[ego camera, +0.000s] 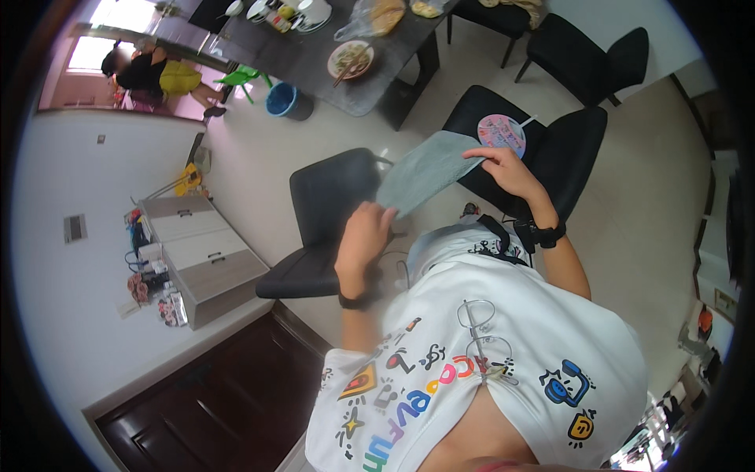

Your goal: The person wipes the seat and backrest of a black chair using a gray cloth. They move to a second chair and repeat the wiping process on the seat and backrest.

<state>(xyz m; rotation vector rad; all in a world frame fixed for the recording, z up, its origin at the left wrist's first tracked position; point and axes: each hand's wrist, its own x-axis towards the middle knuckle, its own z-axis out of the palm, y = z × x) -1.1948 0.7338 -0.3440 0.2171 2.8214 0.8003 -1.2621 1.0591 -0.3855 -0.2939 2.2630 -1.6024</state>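
A grey-green cloth (pixel 430 168) is stretched between my two hands, in the air before my body. My left hand (pixel 364 236) pinches its lower left end, with the thumb visible and the other fingertips partly hidden. At the upper right end, my right hand (pixel 507 168) grips the edge between thumb and fingers, the index finger lying along the cloth. Beyond this hand, a round pink hand fan (pixel 501 134) with a white handle lies on a black chair seat (pixel 466 112).
Another black chair (pixel 333 189) stands close to my left hand. Farther off, a dark table (pixel 365 97) bears a bowl with chopsticks (pixel 350 60) and bagged food (pixel 386 16). A blue bin (pixel 282 100) and green stool (pixel 242 76) stand near it. One person (pixel 153 74) sits in the far doorway.
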